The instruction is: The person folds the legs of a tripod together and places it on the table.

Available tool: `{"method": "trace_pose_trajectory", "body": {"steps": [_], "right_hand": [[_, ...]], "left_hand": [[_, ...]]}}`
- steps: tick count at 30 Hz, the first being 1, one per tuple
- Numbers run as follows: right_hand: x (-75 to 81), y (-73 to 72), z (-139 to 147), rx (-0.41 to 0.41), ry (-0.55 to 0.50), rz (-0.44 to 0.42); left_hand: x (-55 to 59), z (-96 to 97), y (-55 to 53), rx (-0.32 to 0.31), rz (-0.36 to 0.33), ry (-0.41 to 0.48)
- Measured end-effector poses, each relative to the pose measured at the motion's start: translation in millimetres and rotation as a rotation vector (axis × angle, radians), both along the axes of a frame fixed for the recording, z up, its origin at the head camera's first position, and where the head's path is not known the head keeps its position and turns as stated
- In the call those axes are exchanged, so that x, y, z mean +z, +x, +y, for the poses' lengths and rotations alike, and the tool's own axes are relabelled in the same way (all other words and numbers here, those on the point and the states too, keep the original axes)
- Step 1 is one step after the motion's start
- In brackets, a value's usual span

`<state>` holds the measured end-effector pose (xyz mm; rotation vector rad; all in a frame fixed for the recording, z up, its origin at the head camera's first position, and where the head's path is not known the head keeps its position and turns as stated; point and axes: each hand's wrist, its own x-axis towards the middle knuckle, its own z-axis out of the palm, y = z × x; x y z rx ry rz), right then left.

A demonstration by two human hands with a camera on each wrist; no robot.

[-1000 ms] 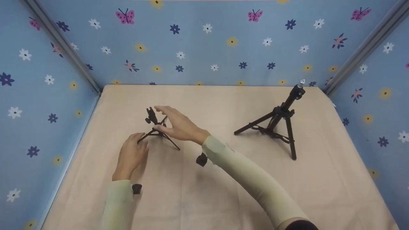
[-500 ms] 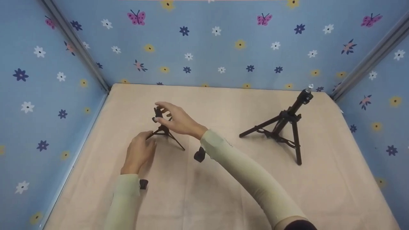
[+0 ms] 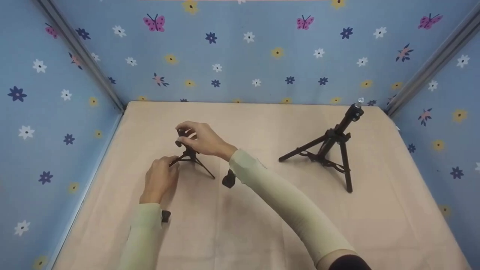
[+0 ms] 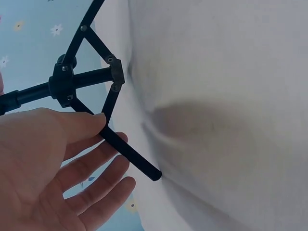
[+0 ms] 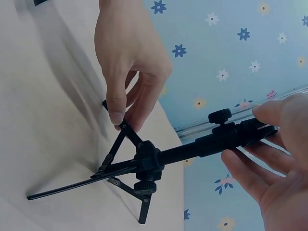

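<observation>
A small black tripod [image 3: 191,154] stands with its legs spread on the left half of the table. My left hand [image 3: 159,180] pinches one of its legs [image 4: 137,161] between thumb and fingers, as the left wrist view shows. At the top, my right hand [image 3: 204,138] has thumb and fingers around the dark head [image 5: 250,131] of the centre column [image 5: 180,153]. A round knob [image 5: 220,116] sticks out of the column just below that grip, and a second knob [image 5: 145,186] sits at the leg joint.
A larger black tripod [image 3: 330,144] with a silver screw tip stands on the right side of the cloth-covered table [image 3: 255,225]. Blue flowered walls [image 3: 240,56] close off the back and both sides. Black wrist cameras [image 3: 228,179] hang beside the sleeves.
My right hand has come in from beside the small tripod's top and its fingers have closed around the head. The left hand stays at the leg. The head view shifts slightly.
</observation>
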<state>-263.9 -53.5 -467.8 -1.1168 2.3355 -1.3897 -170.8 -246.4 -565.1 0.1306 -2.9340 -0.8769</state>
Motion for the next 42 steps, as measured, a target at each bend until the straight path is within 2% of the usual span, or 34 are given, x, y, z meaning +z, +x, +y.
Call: {"method": "trace_pose_trajectory", "body": {"steps": [5, 13, 18, 21, 27, 32, 37, 42], "right_hand": [[-2.2, 0.2, 1, -0.010, 0.006, -0.005], [-2.3, -3.0, -1, -0.017, 0.008, 0.008], [-3.9, -2.3, -1, -0.020, 0.007, 0.010], [-4.5, -2.5, -3, -0.024, 0.003, 0.011], [-5.7, -3.0, -4, -0.017, -0.005, 0.011], [-5.8, -3.4, -5, 0.006, -0.008, 0.043], [-4.8, -3.3, -5, 0.006, 0.006, 0.070], [-3.2, -2.7, -4, 0.002, 0.003, 0.060]], "left_hand": [[-3.3, -0.2, -3.7, 0.006, -0.006, -0.009], [-3.0, -1.5, -9.9, 0.004, 0.054, -0.078], [-1.4, -1.5, -12.0, -0.007, 0.052, -0.082], [-1.1, -1.6, -12.2, -0.008, 0.043, -0.068], [-4.8, -3.6, -9.9, 0.005, 0.044, -0.095], [-7.3, -3.7, -8.2, 0.011, 0.056, -0.079], [-7.2, -4.0, -7.7, 0.001, 0.066, -0.069], [-6.3, -5.3, -7.6, -0.010, 0.088, -0.080]]}}
